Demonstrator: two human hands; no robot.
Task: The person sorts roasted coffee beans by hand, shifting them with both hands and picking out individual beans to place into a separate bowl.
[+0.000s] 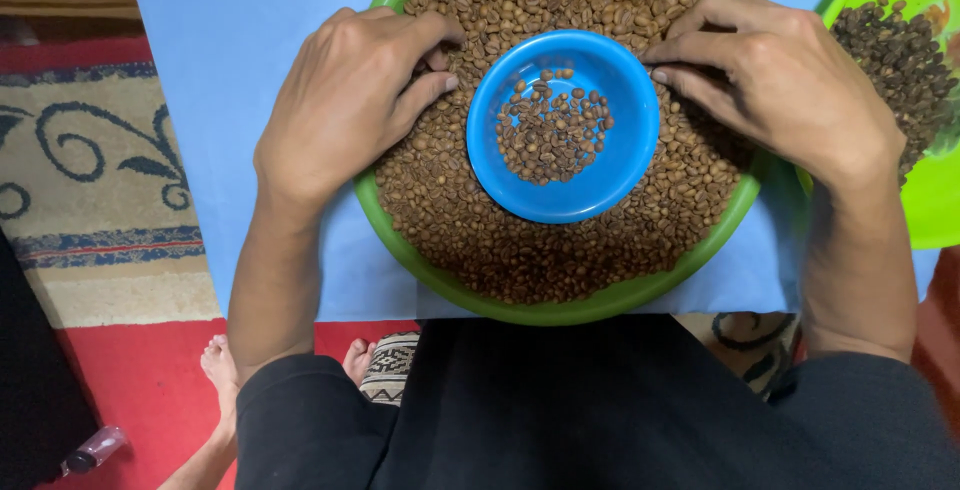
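Note:
A wide green tray (600,302) filled with brown coffee beans (470,220) lies on a blue sheet. In its middle sits a small blue bowl (600,180) holding a thin layer of beans. My left hand (345,100) rests on the beans left of the bowl, fingers curled with their tips in the beans near the bowl's rim. On the right side, my right hand (775,75) lies on the beans, its fingertips close to the bowl's rim. Whether either hand pinches a bean is hidden.
A second bright green tray (930,200) with a heap of darker beans (900,60) stands at the right edge. The blue sheet (220,40) covers a low table over a red patterned carpet (90,180). A small bottle (92,450) lies on the floor at bottom left.

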